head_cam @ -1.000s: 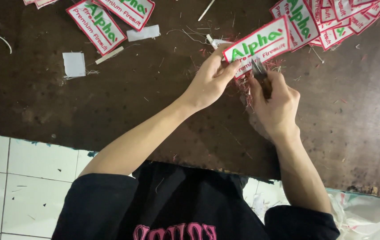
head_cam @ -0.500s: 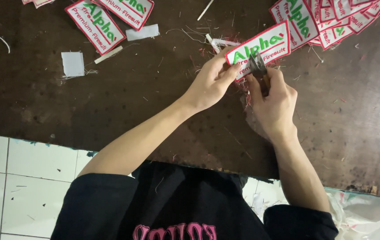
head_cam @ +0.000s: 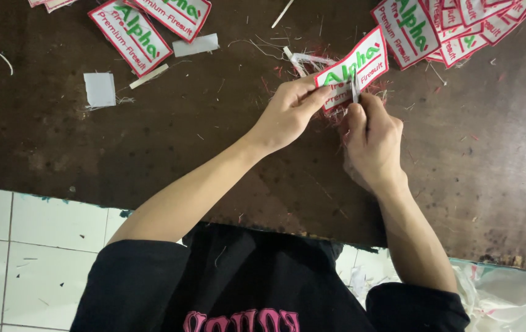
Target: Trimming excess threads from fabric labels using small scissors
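My left hand (head_cam: 290, 110) pinches the lower left corner of a white embroidered patch (head_cam: 355, 66) with a red border and green and red lettering, held tilted just above the dark table (head_cam: 152, 147). My right hand (head_cam: 370, 138) grips small metal thread snips (head_cam: 354, 91), whose tips touch the patch's lower edge. Red thread clippings (head_cam: 337, 117) lie under both hands.
A pile of similar patches (head_cam: 454, 27) lies at the far right. Two more patches (head_cam: 152, 24) sit at the far left, beside white scraps of backing (head_cam: 100, 89) and a thin strip (head_cam: 148, 76). The table's near edge runs above a white tiled floor (head_cam: 23, 258).
The patch has been turned slightly in my left hand, and the snips have shifted along its lower edge. Both hands stay in the same spot.
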